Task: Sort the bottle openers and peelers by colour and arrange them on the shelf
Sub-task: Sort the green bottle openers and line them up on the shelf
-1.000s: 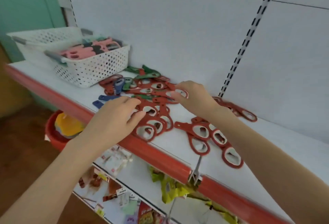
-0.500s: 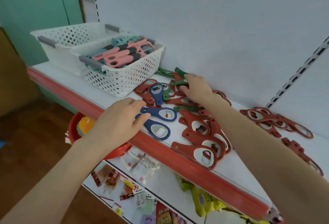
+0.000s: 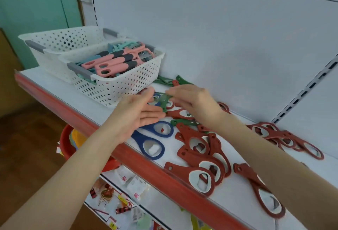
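My right hand (image 3: 193, 101) pinches a green bottle opener (image 3: 164, 101) just above the pile, beside the basket. My left hand (image 3: 139, 114) is held open beside it, palm turned toward the opener and fingers apart. Two blue openers (image 3: 155, 144) lie at the shelf's front edge under my left hand. Several red openers (image 3: 203, 149) are spread in front of my right forearm, and more red openers (image 3: 285, 138) lie further right. Other green openers (image 3: 169, 80) lie by the back wall. Pink and teal peelers (image 3: 113, 61) fill a white basket (image 3: 120, 87).
A second white basket (image 3: 54, 45) stands behind the first at the shelf's left end. The shelf (image 3: 243, 193) has a red front rail (image 3: 146, 167). Below it are a red basin (image 3: 66, 144) and a lower shelf of packets (image 3: 128, 184).
The view has swung left toward the baskets. My right hand took a green opener from the pile and raised it. My left hand rose off the blue openers and turned palm-open.
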Available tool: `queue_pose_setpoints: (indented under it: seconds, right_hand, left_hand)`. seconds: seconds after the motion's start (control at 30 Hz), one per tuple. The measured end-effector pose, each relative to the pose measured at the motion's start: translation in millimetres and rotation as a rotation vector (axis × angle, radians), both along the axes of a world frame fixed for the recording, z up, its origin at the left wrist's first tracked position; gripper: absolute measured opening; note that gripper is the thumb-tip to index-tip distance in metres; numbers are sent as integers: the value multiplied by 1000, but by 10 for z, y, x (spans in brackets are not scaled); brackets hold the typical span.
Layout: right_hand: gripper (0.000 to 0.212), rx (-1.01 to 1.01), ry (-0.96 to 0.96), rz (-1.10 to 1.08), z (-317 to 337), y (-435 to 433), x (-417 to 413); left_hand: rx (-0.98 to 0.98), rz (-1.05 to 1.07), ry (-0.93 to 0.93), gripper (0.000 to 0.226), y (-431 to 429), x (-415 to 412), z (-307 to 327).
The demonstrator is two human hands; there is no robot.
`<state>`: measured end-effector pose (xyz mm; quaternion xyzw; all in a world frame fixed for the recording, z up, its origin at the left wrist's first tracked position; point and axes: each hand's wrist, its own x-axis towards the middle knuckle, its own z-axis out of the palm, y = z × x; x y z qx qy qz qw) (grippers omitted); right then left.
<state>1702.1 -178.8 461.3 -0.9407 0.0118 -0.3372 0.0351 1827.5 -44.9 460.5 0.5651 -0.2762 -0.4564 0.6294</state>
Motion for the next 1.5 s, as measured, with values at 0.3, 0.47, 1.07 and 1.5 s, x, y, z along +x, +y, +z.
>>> queue_pose_setpoints:
  seconds: [0.3, 0.47, 1.07, 1.5]
  right_hand:
    - [38, 472, 439, -425, -123, -144, 274]
    - [40, 501, 522, -505, -150, -111, 473]
    - [18, 963, 238, -422, 177, -88, 111]
    - [22, 177, 461, -962, -116, -807, 436]
  left_hand:
    - [-68, 215, -2, 26, 103, 45, -133]
    - [-83, 271, -32, 32, 83, 57, -161]
    - [-127, 130, 123, 12, -442, 16, -144]
    - [-96, 48, 183, 25, -449, 151, -82]
